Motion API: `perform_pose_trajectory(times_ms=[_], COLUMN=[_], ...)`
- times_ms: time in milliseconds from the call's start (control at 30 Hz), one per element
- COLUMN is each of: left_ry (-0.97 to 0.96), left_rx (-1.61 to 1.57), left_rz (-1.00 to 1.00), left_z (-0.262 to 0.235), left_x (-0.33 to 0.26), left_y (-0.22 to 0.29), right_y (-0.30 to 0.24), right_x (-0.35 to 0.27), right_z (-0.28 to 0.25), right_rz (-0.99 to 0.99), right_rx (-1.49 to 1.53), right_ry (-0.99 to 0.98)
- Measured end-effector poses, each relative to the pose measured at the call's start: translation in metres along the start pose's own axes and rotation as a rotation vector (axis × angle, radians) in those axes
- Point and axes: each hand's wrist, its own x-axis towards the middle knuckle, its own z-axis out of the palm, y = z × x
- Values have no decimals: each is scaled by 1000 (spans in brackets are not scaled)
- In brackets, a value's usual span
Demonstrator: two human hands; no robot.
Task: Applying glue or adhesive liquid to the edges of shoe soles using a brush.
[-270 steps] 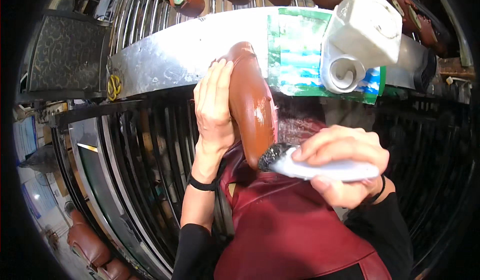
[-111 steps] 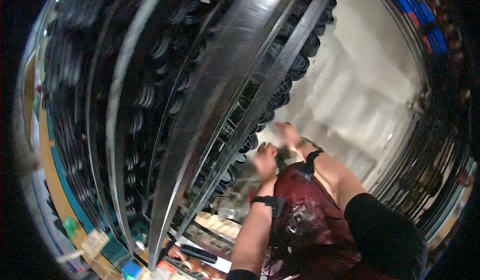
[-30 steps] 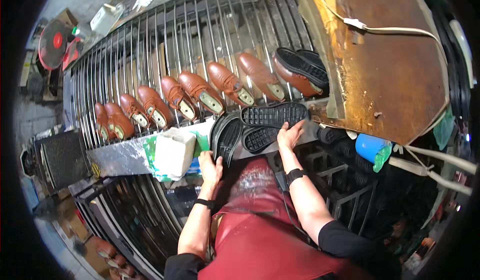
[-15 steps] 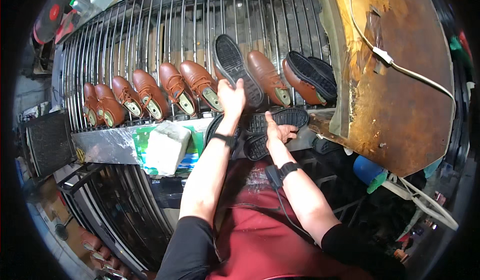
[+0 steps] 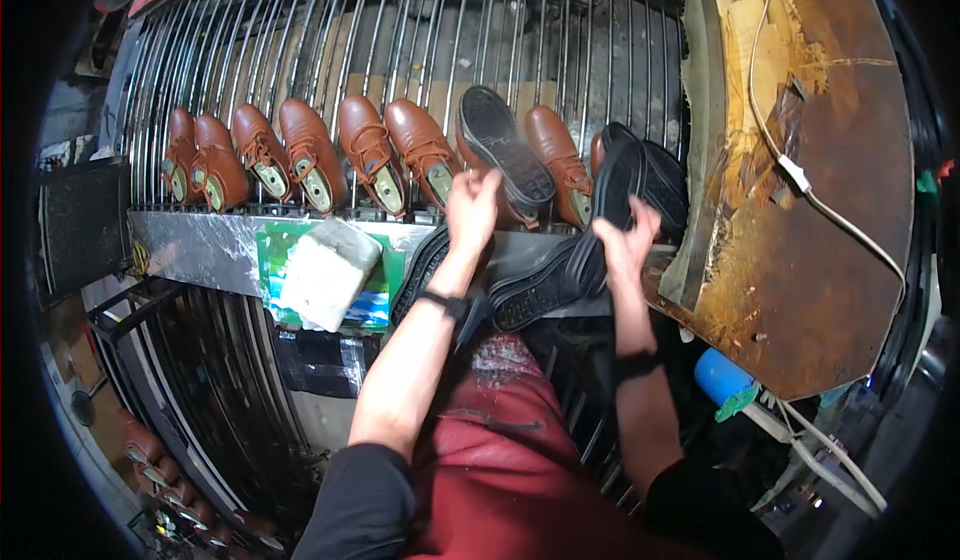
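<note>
The printed sheet of green, white and blue (image 5: 272, 278) lies flat on the scuffed grey metal ledge (image 5: 190, 245), partly hidden under a white block-shaped object (image 5: 332, 270); whatever is printed on the sheet is too small for me to read.

Half a second ago my left hand (image 5: 472, 210) had hold of the black ridged rubber sole (image 5: 508, 160) over a shoe on the rack of thin metal bars (image 5: 415, 45). Now that sole lies tilted over the shoe, and my left hand is just beside its lower part, fingers loosely half curled and holding nothing that I can make out. Blur keeps me from telling whether the fingertips touch it.

My right hand (image 5: 630, 238) rested on the soles at the ledge then; now it has raised a second black rubber sole (image 5: 618, 175), pinched near its lower end between thumb and fingers, in front of the black soles stacked at the right end (image 5: 662, 185). Another dark patterned sole (image 5: 535, 290) lies on the ledge below, between my forearms.

The brown leather lace-up shoes (image 5: 312, 150) stand in a row to the left, toes pointing away from me, as before.
</note>
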Motion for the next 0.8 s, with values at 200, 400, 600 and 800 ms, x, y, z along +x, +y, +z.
perform_pose_trajectory(times_ms=[200,400,600,800], left_ry=[147,-41,1,-270], left_rx=[931,1038,1151,1142], left_rz=[291,163,370,437], left_z=[-96,-144,-139,-168], left_x=[-82,-80,-110,-90], left_y=[-80,-115,-93,-107], right_y=[-47,-41,5,-8], right_x=[117,65,-142,-168], right_z=[76,77,36,100], right_rz=[-314,-582,619,794], right_rx=[-381,-590,-42,-550], right_ry=[-445,-245,178,23])
